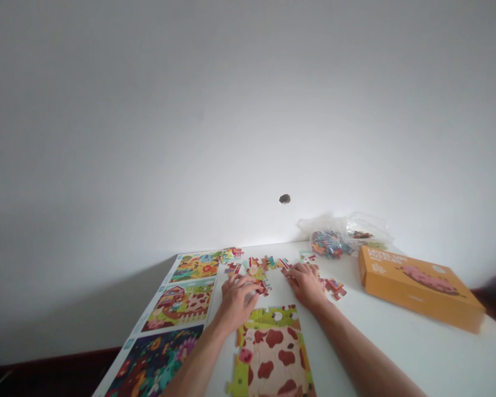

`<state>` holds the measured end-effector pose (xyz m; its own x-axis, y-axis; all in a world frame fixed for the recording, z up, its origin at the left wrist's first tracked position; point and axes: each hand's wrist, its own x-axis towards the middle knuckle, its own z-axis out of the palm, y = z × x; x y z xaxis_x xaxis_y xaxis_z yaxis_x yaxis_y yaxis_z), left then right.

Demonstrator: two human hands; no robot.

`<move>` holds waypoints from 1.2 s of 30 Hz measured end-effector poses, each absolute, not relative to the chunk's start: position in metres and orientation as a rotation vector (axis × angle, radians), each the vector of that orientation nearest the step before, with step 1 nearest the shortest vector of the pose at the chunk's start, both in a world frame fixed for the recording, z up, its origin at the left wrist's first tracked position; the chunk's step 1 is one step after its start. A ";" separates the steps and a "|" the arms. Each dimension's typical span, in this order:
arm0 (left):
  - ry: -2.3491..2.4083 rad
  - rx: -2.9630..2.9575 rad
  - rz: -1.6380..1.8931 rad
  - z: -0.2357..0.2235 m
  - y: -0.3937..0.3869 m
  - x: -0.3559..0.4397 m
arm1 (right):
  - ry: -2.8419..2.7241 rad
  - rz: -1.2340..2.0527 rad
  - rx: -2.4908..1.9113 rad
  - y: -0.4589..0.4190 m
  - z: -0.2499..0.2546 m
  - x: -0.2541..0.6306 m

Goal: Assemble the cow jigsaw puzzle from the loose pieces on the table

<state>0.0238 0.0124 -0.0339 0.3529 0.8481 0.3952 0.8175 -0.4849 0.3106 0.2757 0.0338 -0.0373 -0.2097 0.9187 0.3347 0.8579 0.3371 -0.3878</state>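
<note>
My left hand (236, 300) rests on the white table (397, 336), fingers curled over a small puzzle piece (261, 287) at its fingertips. My right hand (306, 284) lies palm down just to the right, fingers bent and touching loose pieces (268, 263) near the far edge. More loose pieces (334, 288) lie right of that hand. Below both hands sits a partly joined puzzle (273, 347) with a cow pattern and green border.
A picture sheet (177, 309) with three colourful scenes lies at the left. An orange puzzle box (417, 286) sits at the right. Clear plastic bags of pieces (334, 240) rest against the white wall, which has a small dark mark (285, 198).
</note>
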 end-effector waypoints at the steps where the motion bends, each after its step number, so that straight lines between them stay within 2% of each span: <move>1: 1.614 2.528 0.810 -0.034 0.014 0.024 | -2.109 0.168 -1.532 0.035 -0.038 0.276; 5: 2.086 2.336 0.851 -0.035 0.021 0.020 | -2.114 0.205 -1.449 0.040 -0.043 0.277; 10: 2.457 2.114 0.646 -0.047 0.029 0.011 | -2.080 0.197 -1.424 0.046 -0.050 0.276; 26: 2.399 2.146 0.620 -0.054 0.035 0.004 | -1.968 0.214 -1.482 0.052 -0.056 0.270; 36: 2.355 2.226 0.552 -0.058 0.035 0.005 | -2.021 0.108 -1.484 0.049 -0.045 0.269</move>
